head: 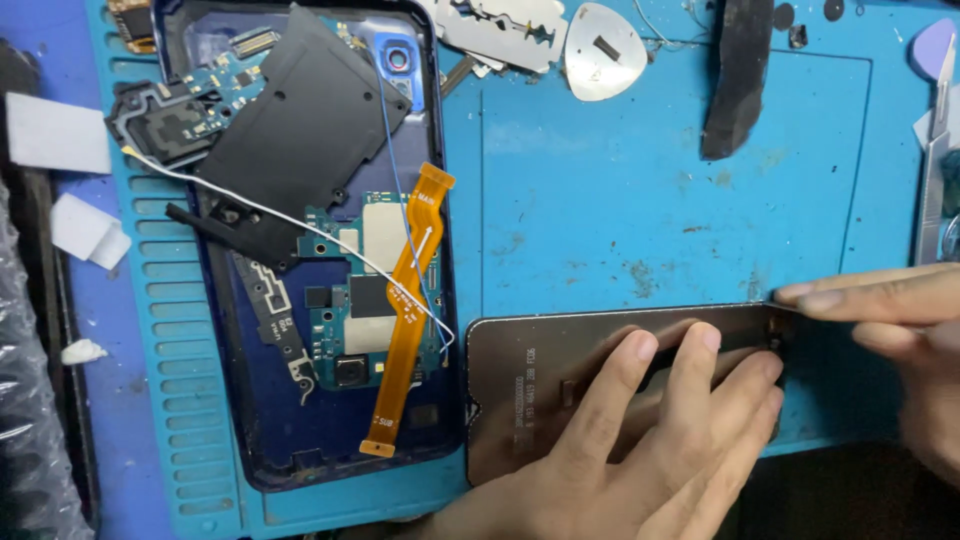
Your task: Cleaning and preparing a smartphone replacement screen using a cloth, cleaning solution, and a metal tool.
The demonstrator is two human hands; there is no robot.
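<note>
A copper-brown phone screen panel lies back-side up on the blue repair mat near the front edge. My left hand rests flat on it, fingers spread and pressing it down. My right hand comes in from the right, its fingertips pinched at the panel's far right corner. Whether something thin is between those fingers I cannot tell. To the left lies an opened dark blue phone shell with circuit boards, an orange flex cable and a black cover plate stacked in it.
At the top of the mat are razor blades, a silver pick-shaped opening tool and a black strip. A metal tool lies at the right edge. White scraps sit on the left.
</note>
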